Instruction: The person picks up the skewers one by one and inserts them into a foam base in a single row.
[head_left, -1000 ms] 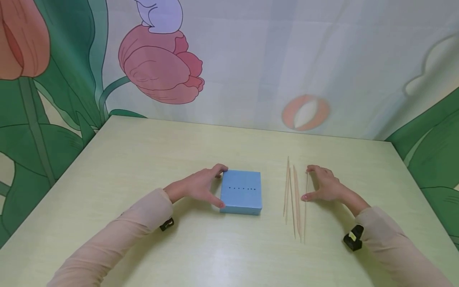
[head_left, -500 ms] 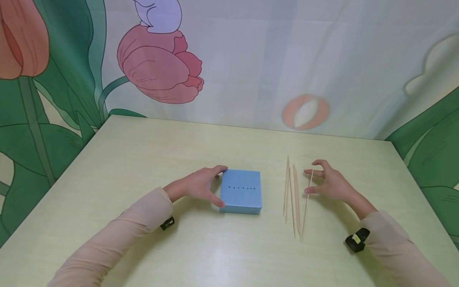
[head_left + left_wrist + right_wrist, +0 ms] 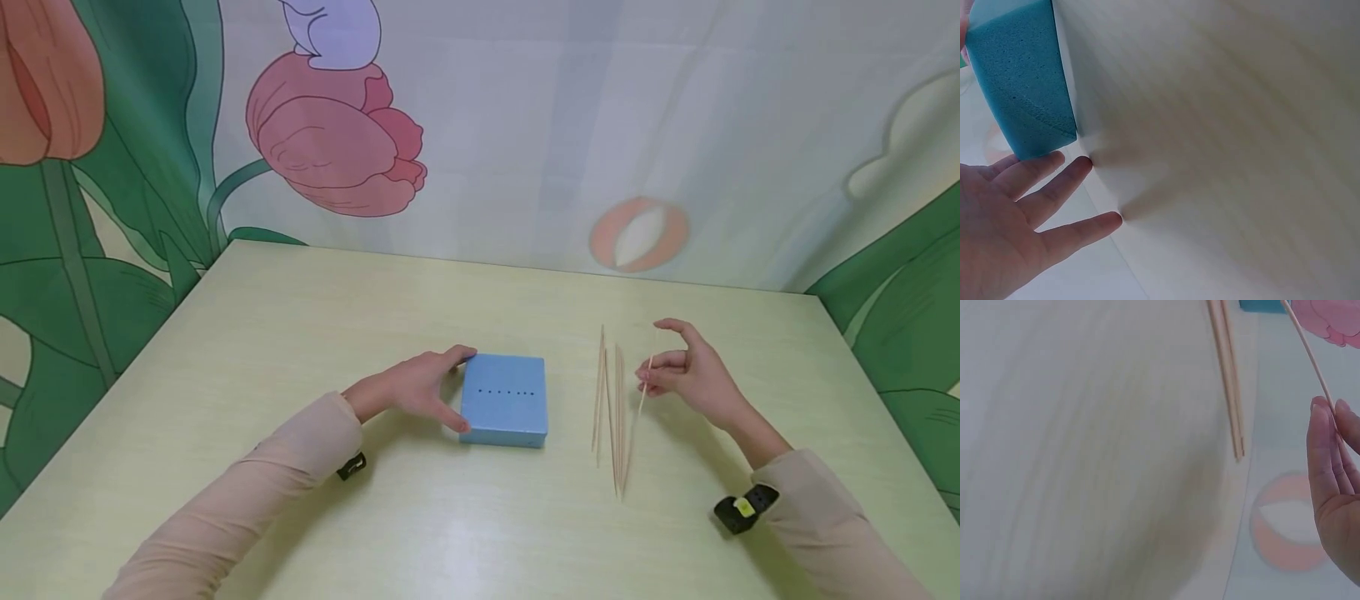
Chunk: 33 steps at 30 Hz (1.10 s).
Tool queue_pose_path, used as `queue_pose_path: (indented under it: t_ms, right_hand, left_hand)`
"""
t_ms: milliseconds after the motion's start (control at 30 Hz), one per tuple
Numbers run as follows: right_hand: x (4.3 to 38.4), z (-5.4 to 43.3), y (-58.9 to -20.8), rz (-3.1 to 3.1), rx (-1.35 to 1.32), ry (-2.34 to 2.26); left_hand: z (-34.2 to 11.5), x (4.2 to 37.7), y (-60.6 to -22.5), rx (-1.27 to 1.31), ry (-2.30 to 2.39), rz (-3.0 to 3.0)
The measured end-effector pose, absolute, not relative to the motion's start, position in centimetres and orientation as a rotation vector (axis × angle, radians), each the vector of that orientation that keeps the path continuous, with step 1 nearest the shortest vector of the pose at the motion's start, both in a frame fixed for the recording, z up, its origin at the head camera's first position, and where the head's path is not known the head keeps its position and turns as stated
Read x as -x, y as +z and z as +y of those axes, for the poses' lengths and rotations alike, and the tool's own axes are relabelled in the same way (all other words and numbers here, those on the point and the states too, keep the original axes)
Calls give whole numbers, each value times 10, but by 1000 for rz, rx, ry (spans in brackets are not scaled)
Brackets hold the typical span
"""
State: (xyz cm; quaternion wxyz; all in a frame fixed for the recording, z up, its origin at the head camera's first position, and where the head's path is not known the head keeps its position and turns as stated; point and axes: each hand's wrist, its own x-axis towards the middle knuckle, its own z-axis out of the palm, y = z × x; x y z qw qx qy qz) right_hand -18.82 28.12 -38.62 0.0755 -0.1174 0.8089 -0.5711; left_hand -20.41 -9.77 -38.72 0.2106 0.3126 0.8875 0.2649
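A blue foam block (image 3: 504, 408) with a row of small dark holes across its top lies on the table. My left hand (image 3: 416, 385) holds its left side, thumb at the near corner and a finger at the far corner. In the left wrist view, fingertips of the left hand (image 3: 1029, 206) touch the end of the foam block (image 3: 1025, 81), while others rest on the table. My right hand (image 3: 697, 371) pinches one thin bamboo skewer (image 3: 639, 408) between thumb and fingers, index finger extended near its upper end. The skewer tilts, its lower tip beside several other skewers (image 3: 602, 392).
The pale wooden table (image 3: 337, 308) ends at a printed curtain (image 3: 510, 150) with flowers and leaves. Loose skewers (image 3: 1227, 381) lie roughly parallel between the block and my right hand. A black wrist device (image 3: 744, 508) sits at my right cuff.
My right hand has lifted one end of the skewer off the table and changed its hold, tilting the stick. My left hand and the foam block have stayed in place.
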Motion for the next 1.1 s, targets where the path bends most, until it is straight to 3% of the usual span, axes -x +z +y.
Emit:
queue_pose_path:
  t_ms: [1100]
  right_hand:
    - [161,218,-324,2631,726,-2047]
  left_hand:
    - [-98,204,-389,-794,737,2437]
